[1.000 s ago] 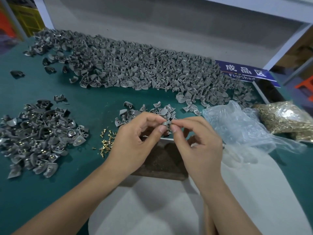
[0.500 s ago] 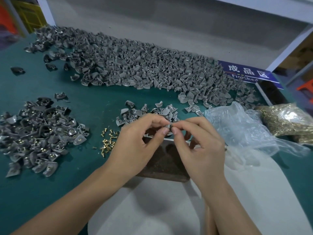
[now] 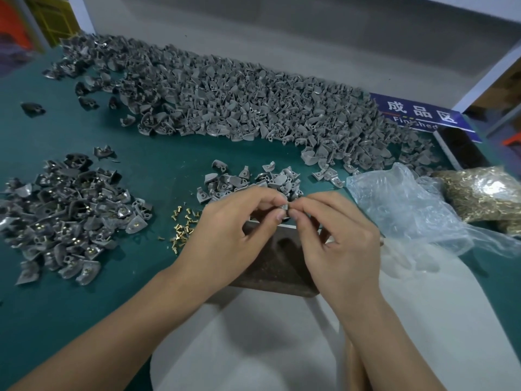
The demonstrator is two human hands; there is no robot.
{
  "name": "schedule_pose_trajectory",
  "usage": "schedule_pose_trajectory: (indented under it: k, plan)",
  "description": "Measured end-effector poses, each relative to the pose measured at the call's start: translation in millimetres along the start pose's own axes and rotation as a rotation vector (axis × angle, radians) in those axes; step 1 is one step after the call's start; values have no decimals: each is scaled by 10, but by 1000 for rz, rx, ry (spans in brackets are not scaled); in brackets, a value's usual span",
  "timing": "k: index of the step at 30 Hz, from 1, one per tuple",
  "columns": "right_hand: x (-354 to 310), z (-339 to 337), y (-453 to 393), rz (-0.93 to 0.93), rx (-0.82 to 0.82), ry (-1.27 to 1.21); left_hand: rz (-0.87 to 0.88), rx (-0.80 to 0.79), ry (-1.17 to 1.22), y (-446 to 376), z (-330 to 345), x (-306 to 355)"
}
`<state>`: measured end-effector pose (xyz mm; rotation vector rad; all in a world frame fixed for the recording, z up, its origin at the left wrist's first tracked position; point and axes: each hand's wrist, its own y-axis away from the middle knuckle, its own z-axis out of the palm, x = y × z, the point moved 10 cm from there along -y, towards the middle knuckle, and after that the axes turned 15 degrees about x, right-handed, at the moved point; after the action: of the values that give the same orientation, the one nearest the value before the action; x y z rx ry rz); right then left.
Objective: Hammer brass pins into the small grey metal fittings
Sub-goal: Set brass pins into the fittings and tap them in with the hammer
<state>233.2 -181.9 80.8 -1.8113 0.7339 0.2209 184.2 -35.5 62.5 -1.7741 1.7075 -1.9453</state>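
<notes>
A teal counter is stretching back to a plain grey wall. A white post is slanting up at the right, above a blue sign lying at the counter's far edge. Yellow framing is showing at upper left.

My grey fittings look dull metal. The little pins shine gold. The bag is thin, crinkly, see-through plastic.
</notes>
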Motion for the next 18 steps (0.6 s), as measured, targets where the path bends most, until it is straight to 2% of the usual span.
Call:
schedule_pose_trajectory:
  k: [5,18]
  plan:
    - [145,66,13,155,-25,-86,-104,-3,57,32,-1,-84]
    - [216,102,52,269,-76,-186,-17,-76,-14,14,38,-46]
